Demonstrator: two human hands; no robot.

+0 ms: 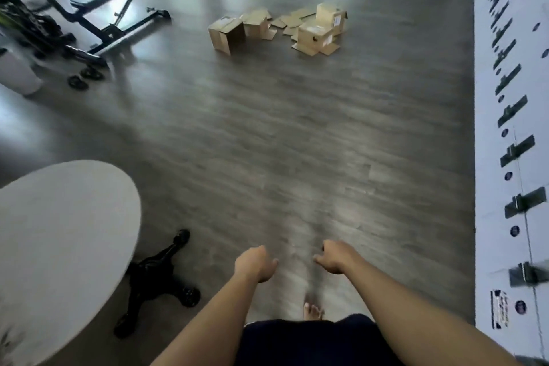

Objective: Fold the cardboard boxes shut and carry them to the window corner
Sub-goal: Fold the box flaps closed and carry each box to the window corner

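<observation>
Boxes Were Far Away

While we stood by the round table (59,232), our left hand (255,263) and right hand (334,255) hung loosely curled, holding nothing. The cardboard boxes (279,28) lay far across the floor, flaps open. We could trip on the table's black legs (160,279).

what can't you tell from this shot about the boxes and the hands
Head view only:
- cardboard boxes: far off and small; how many there are, and which flaps are shut, is unclear.
- Box labels: too small and blurred to read.
- left hand, right hand: seen from behind, motion-blurred; fingers curl under, holding nothing visible.
- Window corner: glare at the upper left edge.
</observation>
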